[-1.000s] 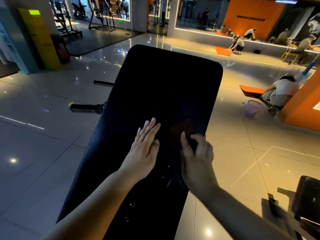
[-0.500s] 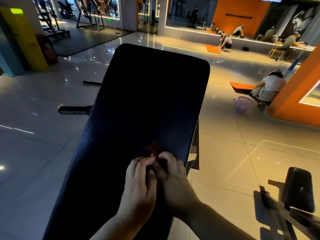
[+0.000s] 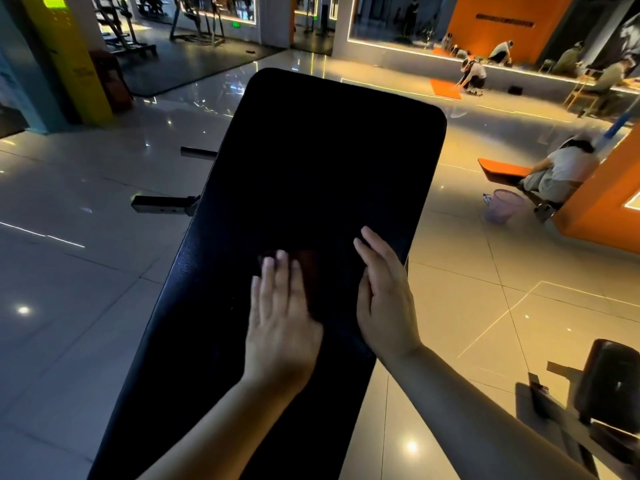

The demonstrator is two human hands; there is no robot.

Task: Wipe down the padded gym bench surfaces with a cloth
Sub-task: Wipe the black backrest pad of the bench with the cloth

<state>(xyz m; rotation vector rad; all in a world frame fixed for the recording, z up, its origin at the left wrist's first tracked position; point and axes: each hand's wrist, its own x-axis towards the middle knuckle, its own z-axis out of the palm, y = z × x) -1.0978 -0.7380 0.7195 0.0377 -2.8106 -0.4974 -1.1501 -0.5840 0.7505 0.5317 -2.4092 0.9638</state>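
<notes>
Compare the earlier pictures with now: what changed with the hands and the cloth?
The dark red cloth passed from the right hand, which gripped it a second ago, to the left hand, now pressing flat on it. The hands met over it, then parted; the right hand rests, fingers straight, on the black bench pad. The pad stayed put.

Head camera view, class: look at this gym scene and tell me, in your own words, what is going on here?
A person is wiping a black padded bench with a dark red cloth. The left hand lies flat on the cloth, fingers straight, pressing it to the pad. The right hand rests flat on the pad beside the cloth, near the bench's right edge, holding nothing. Further off, another person crouches at an orange bench.
</notes>
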